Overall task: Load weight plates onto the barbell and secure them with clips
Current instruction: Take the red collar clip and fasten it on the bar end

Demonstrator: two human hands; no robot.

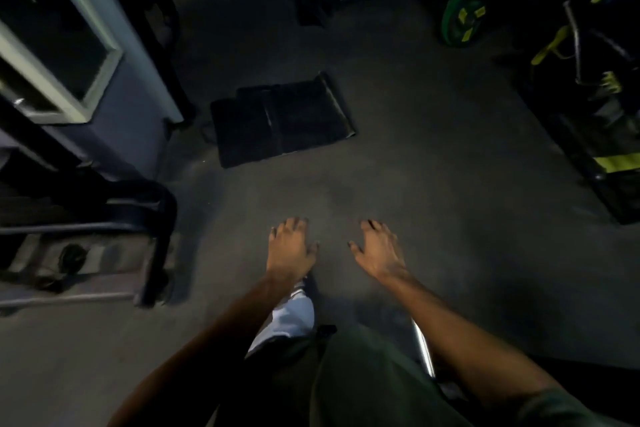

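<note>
Fingers on both hands are spread and loose, holding nothing: my left hand (290, 247) and right hand (377, 251) hang side by side over the bare grey floor (433, 166), palms down.

What I take for the barbell is only a short bright metal bar (423, 348) low in the view, just under my right forearm, running up-left to down-right and cut off by the arm and my green trousers (363, 374). I can't see either end of it, any sleeve, or any clip. My right hand is the nearer one to it, but the bar lies behind the fingers, toward my body.

The one weight plate I can make out is a green plate (462, 18) standing on edge far ahead and to the right, well apart from both hands, leaning by black-and-yellow gym frames (588, 45); again the right hand is closer. So I judge the next move is a walk forward-right to fetch it.

A dark folded mat (282, 121) lies straight ahead. Everything is dim and blurred; the rack (86, 225) at left is hard to read.
</note>
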